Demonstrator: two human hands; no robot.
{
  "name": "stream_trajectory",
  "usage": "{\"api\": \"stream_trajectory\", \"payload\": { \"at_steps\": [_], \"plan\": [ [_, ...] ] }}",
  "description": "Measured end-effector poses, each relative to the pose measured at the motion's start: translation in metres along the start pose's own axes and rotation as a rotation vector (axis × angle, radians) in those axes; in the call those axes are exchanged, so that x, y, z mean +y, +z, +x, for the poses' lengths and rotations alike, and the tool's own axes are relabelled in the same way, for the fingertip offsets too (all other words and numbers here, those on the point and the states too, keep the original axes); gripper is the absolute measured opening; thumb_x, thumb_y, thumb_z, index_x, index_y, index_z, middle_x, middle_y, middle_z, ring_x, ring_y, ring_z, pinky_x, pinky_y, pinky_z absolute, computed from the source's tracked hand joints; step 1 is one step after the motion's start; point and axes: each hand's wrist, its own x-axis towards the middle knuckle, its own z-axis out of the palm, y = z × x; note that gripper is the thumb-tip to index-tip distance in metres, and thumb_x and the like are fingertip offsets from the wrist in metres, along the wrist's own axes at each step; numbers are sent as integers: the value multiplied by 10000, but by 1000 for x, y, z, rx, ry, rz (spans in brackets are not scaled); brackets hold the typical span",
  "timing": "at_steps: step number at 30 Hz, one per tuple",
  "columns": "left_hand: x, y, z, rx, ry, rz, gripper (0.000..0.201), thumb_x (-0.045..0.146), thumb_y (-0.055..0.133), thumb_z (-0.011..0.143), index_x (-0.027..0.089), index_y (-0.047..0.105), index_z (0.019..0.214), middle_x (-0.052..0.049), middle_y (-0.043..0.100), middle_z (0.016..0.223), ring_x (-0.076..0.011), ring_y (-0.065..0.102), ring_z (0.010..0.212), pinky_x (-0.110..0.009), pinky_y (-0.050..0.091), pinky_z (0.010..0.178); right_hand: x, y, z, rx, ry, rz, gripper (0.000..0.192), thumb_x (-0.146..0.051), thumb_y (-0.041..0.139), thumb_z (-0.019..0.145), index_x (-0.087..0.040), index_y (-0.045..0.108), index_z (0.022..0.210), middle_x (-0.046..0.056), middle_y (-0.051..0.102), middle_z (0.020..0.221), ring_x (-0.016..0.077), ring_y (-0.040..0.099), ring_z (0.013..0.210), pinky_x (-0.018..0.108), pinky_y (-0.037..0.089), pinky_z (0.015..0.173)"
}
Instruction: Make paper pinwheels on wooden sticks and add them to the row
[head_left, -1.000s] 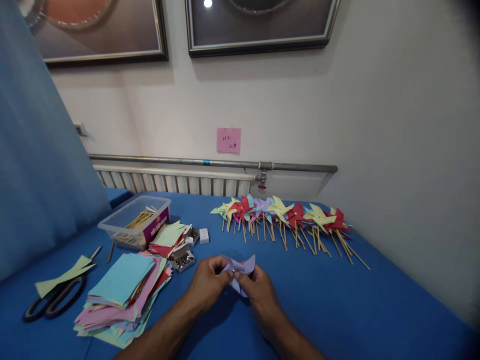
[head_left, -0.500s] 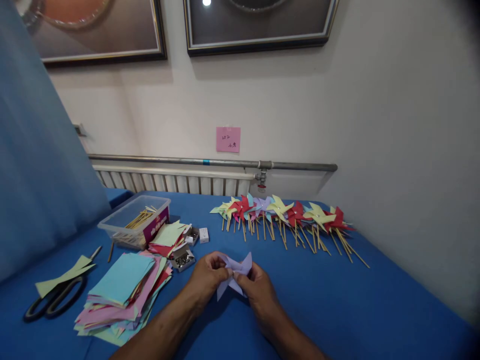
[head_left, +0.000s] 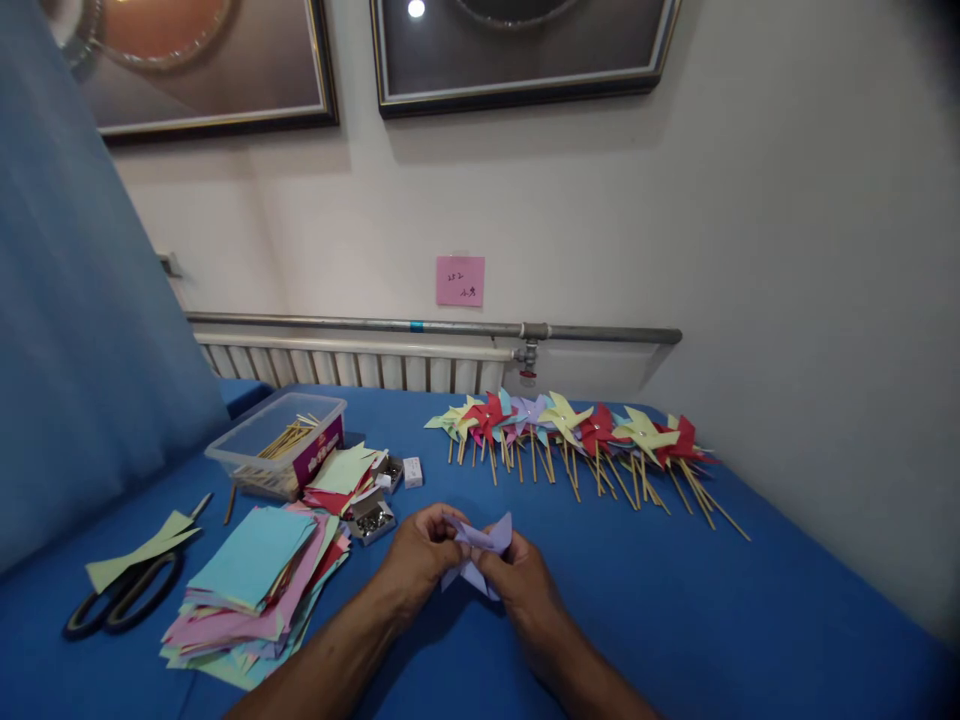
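Observation:
A lilac paper pinwheel (head_left: 472,575) with folded blades is held between both hands, low in the middle of the view. My left hand (head_left: 426,550) pinches it from the left, thumb near its centre. From the right, my right hand (head_left: 517,575) grips it too, its thumb meeting the other at the centre. The thumbs cover whatever is at the pinwheel's middle. Left of my left hand sits an open small box of metal pins (head_left: 373,521).
A stack of coloured paper (head_left: 247,560) and black-handled scissors (head_left: 135,595) under green paper lie at left. Behind them stand a clear plastic box (head_left: 274,440) of sticks and a small white box (head_left: 412,472). Finished pinwheels (head_left: 570,425) line the table's back right.
Both thumbs have drawn closer together over the pinwheel's centre. The whole view has shifted slightly, so everything sits a little further right.

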Motion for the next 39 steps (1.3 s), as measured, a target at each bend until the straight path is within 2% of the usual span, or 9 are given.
{"api": "stream_trajectory", "payload": {
  "at_steps": [7,14,23,28,34,39],
  "plan": [
    [-3,0,2,-15,16,-24,340,201,889,500,154,702,780,26,662,647,-103,556,579,-219,421,585,4,-2,4,1,7,-57,352,-466,851,619,-185,735,797,-6,678,650,168,553,600,282,413,573],
    [-4,0,2,-11,22,-41,300,178,841,500,151,706,766,18,681,652,-109,569,581,-222,425,589,6,-4,2,-3,25,-60,398,-465,874,646,-156,779,878,24,750,745,193,620,655,288,457,616],
    [0,2,0,-17,3,-27,277,186,844,502,145,717,746,-9,712,666,-124,596,593,-233,437,609,2,-3,1,-47,21,-8,428,-469,890,655,-150,812,930,26,759,751,193,619,657,289,452,631],
    [-1,1,1,-27,-2,-16,309,215,870,511,146,725,775,-4,695,660,-126,585,584,-238,426,595,0,-2,0,-25,40,7,391,-451,898,634,-156,797,871,26,753,735,193,617,645,289,447,612],
    [-4,-1,2,-18,21,0,286,206,868,525,144,721,763,18,654,638,-111,555,578,-229,409,597,4,-4,-1,-55,32,26,438,-481,900,653,-155,790,924,32,768,767,211,649,691,306,476,659],
    [-1,-1,0,-30,7,-6,275,207,852,539,147,716,771,-3,692,661,-122,577,590,-234,417,600,8,-4,1,-70,31,81,469,-468,895,692,-139,791,1009,39,782,805,195,659,694,291,477,667]
  ]
}}
